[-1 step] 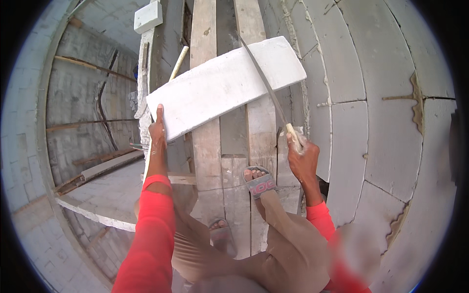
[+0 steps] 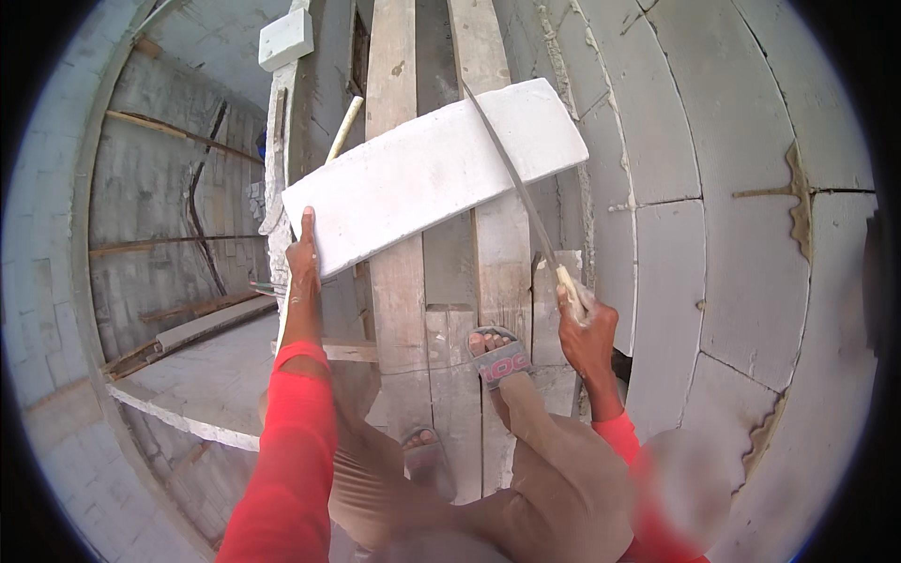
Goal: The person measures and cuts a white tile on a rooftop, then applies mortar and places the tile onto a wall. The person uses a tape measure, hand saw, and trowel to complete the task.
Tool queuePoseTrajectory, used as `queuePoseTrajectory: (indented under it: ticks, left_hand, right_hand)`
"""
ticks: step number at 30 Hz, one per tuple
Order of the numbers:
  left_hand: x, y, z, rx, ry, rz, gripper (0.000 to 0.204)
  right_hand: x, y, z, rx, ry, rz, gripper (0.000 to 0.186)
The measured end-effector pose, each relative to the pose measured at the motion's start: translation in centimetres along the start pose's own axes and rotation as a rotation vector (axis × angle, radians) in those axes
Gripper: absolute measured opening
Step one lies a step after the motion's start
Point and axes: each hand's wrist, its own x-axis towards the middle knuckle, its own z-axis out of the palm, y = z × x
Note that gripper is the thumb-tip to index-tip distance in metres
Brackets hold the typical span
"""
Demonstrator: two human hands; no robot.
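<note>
My left hand (image 2: 302, 246) grips the lower left end of a long white block (image 2: 394, 188), thumb along its face. The block lies at a slant across two wooden planks, its right end higher in the picture. My right hand (image 2: 587, 324) is closed round the pale handle of a hand saw (image 2: 526, 202). The saw's long blade lies diagonally across the block near its right part. A pale stick (image 2: 346, 127) shows behind the block's upper left edge.
My sandalled feet (image 2: 491, 357) stand on the planks (image 2: 394, 56). Left are a narrow ledge with a small white block (image 2: 284, 40), a recessed space with boards and a lower slab (image 2: 188, 366). A wall of large grey blocks (image 2: 657, 281) rises on the right.
My right hand and the saw have moved slightly down the picture, toward me. The white block and my left hand have shifted slightly the same way.
</note>
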Motion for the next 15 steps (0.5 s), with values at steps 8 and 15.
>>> queuePoseTrajectory:
  ticks: [8,15]
  left_hand:
    - [-0.1,0.3,0.1,0.010,-0.016,-0.011,0.131]
    - [1.0,0.7,0.4,0.041,-0.016,0.026,0.132]
  right_hand:
    - [6.7,-1.7,2.9,0.115,-0.061,-0.019,0.037]
    - [-2.6,4.1,0.4,0.087,0.037,-0.086,0.033]
